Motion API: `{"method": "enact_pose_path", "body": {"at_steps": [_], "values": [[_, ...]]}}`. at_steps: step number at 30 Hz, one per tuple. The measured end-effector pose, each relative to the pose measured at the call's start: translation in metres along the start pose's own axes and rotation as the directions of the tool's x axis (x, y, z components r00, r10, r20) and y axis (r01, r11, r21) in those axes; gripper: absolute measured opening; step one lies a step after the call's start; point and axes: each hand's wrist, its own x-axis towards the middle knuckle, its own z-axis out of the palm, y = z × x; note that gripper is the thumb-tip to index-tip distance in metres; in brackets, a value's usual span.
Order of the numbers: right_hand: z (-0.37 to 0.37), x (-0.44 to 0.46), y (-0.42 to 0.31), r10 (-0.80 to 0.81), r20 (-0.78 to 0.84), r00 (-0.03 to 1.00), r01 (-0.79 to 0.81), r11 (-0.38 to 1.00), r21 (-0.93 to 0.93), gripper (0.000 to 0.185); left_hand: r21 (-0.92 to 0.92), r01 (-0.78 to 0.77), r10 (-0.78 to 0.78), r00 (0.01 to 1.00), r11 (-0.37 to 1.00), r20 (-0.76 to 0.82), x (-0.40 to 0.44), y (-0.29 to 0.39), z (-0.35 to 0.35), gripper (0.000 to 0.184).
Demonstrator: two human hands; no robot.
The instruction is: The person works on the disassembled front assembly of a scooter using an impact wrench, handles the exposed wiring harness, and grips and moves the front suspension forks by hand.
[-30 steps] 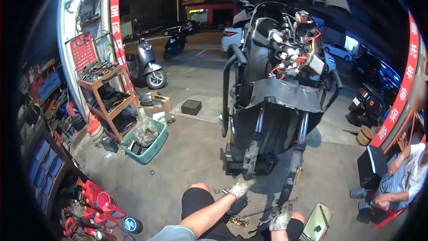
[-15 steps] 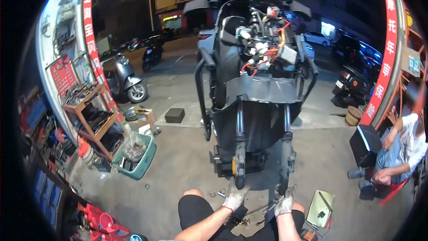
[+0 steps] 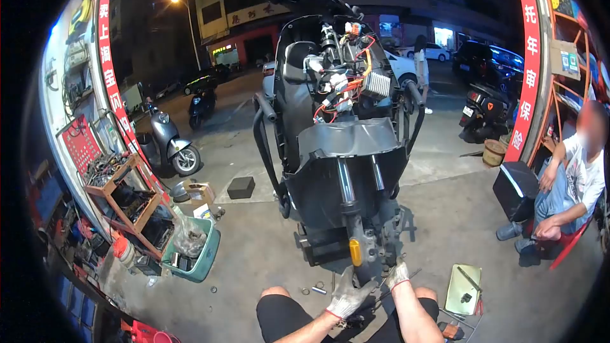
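A partly stripped scooter stands in front of me, its wiring bared and no front wheel between its fork legs. My left hand, in a whitish glove, lies against the lower end of the left fork leg, thumb and fingers apart. Beside the right fork leg's lower end is my gloved right hand, fingers bent round something I cannot make out. A thin rod shows near it. Rings and a small metal sleeve lie on the ground left of my left hand.
A green bin and a tool shelf stand at the left. On the right, a seated person is beside a black box. A greenish tray lies right of my knee. Parked scooters and cars are behind.
The fork legs and handlebar have turned, and the lower fork ends now sit closer together. Both my hands have shifted along with them, and the camera view has swung rightward.
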Motion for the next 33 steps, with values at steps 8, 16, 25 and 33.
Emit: {"method": "enact_pose_path", "body": {"at_steps": [8, 16, 25, 33], "values": [[-0.008, 0.013, 0.003, 0.077, 0.033, 0.996, -0.077, 0.997, 0.004, 0.057, 0.126, 0.013, -0.018, 0.999, 0.992, 0.04, 0.002, 0.012, -0.002, 0.058], [-0.007, -0.029, -0.002, -0.123, 0.015, 0.992, 0.123, 0.992, 0.014, 0.044, 0.0, -0.034, 0.034, 0.998, 0.999, 0.058, 0.009, -0.046, -0.021, 0.055], [-0.014, -0.067, 0.017, -0.345, -0.125, 0.93, 0.34, 0.938, -0.062, 0.03, -0.171, 0.04, -0.058, 0.993, 0.985, -0.102, 0.022, -0.083, -0.026, 0.034], [0.017, -0.114, 0.026, -0.506, -0.096, 0.857, 0.488, 0.857, -0.165, 0.027, -0.214, 0.198, -0.222, 0.97, 0.957, -0.097, 0.048, -0.097, -0.023, 0.037]]}}
